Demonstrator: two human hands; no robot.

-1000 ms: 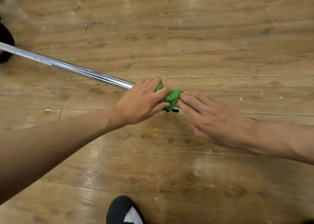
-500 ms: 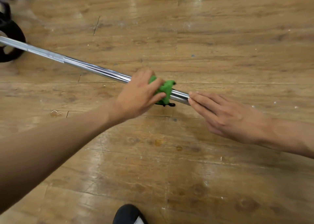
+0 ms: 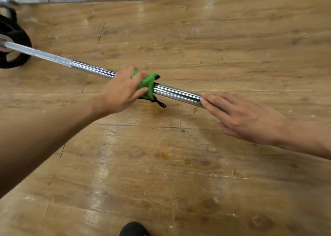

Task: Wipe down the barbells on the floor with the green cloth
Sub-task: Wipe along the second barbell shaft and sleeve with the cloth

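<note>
Green cloth (image 3: 147,85) farther left along the diagonal barbell (image 3: 176,93), upper-left to lower-right.

The floor (image 3: 179,164) is worn wooden planking in a warm brown grain, glossy in patches where light reflects off it. Pale scuffs and small white flecks are scattered across the boards, and a dark scratch (image 3: 101,32) runs at a slight tilt in the upper left. A few small amber spots dot the wood, one (image 3: 194,110) near the middle and others lower down. At the bottom edge, the rounded toe of a black shoe (image 3: 133,229) pokes into view.
</note>
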